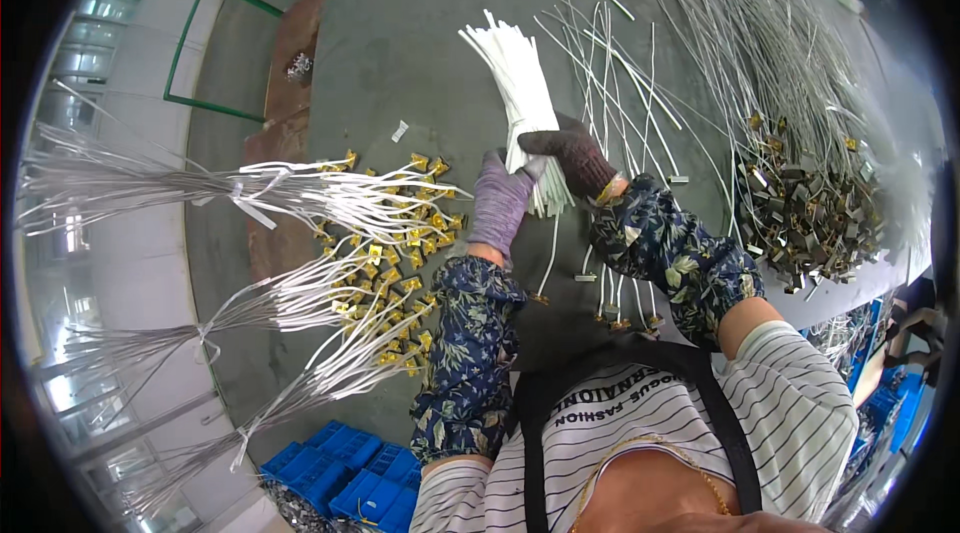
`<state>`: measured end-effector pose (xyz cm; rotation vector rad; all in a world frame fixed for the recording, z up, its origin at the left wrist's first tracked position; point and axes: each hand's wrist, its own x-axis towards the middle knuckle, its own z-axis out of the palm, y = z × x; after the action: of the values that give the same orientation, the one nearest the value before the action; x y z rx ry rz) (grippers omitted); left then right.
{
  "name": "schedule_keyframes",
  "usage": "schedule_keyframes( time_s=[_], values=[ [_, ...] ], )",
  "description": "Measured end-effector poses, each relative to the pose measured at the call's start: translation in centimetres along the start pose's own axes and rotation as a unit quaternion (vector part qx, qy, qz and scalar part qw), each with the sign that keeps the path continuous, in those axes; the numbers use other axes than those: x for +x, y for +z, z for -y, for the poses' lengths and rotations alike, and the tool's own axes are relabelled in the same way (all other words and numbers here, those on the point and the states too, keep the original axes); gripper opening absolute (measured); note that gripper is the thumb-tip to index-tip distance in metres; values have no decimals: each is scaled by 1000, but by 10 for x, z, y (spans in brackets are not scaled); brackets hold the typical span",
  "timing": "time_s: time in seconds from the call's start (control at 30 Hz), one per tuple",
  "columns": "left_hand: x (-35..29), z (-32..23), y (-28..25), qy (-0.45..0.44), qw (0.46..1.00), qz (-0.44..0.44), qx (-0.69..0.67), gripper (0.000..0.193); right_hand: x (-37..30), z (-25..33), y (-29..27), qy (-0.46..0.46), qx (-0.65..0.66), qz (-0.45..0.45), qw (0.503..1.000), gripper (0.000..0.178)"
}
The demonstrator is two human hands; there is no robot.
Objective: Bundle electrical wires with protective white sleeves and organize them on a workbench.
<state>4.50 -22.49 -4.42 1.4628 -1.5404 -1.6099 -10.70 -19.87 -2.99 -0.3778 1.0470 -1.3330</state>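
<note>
A thick bundle of white sleeves point(524, 83), thin tubes with their ends fanned out at the top, stands tilted over the middle of the table. My left hand point(500, 198), in a purple-grey knit glove, grips the lower left of the bundle. From the right, my right hand point(572, 155), in a dark maroon glove, closes on the same bundle, with fingers across its front. Some fingers of both hands are hidden behind the sleeves. Just below, a few wires with small metal end pieces point(620, 323) lie close to my body.
Tied bundles of wires point(300, 195) with brass-coloured ends point(400, 263) reach over the table's left edge. A large heap of grey wires with metal ends point(810, 208) lies at right. Loose wires point(640, 83) spread between. Blue crates point(345, 473) stand low at left.
</note>
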Motion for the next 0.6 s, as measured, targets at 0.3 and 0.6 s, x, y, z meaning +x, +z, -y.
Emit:
schedule_keyframes(
  time_s=[0.3,0.6],
  values=[
    [-10,36,1,-9,999,-40,8,49,13,-20,-4,26,7,-12,1000,46],
    [-27,-19,-19,36,996,-63,49,41,35,-5,-4,-60,-189,-25,980,40]
  ],
)
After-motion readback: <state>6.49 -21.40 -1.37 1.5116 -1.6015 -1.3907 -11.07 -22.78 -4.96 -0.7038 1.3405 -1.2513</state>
